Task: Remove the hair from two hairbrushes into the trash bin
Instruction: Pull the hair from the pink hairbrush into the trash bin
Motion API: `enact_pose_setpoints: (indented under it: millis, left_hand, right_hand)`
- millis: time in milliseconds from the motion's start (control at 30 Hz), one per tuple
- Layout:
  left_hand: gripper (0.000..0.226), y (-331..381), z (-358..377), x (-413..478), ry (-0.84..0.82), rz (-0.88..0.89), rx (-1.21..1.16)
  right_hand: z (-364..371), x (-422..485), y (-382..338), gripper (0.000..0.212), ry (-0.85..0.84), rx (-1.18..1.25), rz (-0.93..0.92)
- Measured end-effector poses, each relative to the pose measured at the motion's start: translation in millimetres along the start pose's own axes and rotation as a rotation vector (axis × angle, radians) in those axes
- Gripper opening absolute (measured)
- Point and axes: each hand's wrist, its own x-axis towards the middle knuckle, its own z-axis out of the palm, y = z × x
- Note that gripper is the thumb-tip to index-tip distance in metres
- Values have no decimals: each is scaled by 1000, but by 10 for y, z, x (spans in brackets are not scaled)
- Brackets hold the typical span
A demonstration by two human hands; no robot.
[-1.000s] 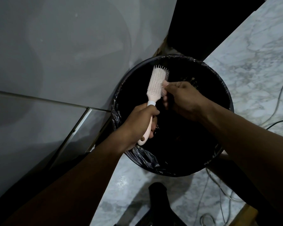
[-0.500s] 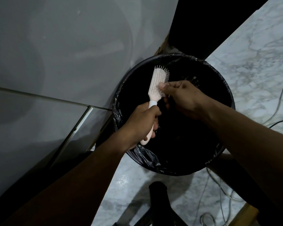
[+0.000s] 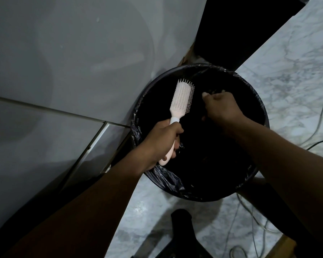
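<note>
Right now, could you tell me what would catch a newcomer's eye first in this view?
The pale pink hairbrush stands out, held by its handle in the left hand over the black-lined trash bin at centre. Beside it, the right hand is closed above the bin's dark opening, apart from the brush. Thin cables trail across the marble floor at right.

Both forearms are bare from the frame's near edge to the wrists, and the left hand (image 3: 161, 142) and right hand (image 3: 222, 107) wear no gloves.
</note>
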Motion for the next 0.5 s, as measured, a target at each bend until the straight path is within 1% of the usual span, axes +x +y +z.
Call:
enact_pose_setpoints:
  millis: [67, 133, 200, 233, 267, 333, 367, 500]
  left_hand:
    - [17, -21, 9, 5, 14, -5, 40]
    - [16, -39, 15, 15, 24, -13, 77]
    - [15, -40, 19, 16, 32, -24, 110]
    - [14, -32, 20, 10, 37, -28, 124]
    - [13, -25, 24, 3, 44, -29, 135]
    - [12, -10, 32, -13, 58, -21, 153]
    - [11, -3, 34, -23, 66, -13, 170]
    - [10, -23, 48, -119, 117, 24, 256]
  right_hand:
    - [-1, 36, 50, 16, -16, -235, -57]
    - [-11, 17, 56, 19, -74, -353, -19]
    - [-16, 12, 49, 15, -80, -378, -16]
    - [-17, -12, 29, 15, -95, -398, -14]
    - [-16, -22, 17, 21, -113, -431, -22]
    - [-29, -57, -16, 44, -171, -495, -17]
    - [-40, -76, -37, 48, -189, -500, -20]
    - [-93, -208, -124, 31, -187, -491, -116]
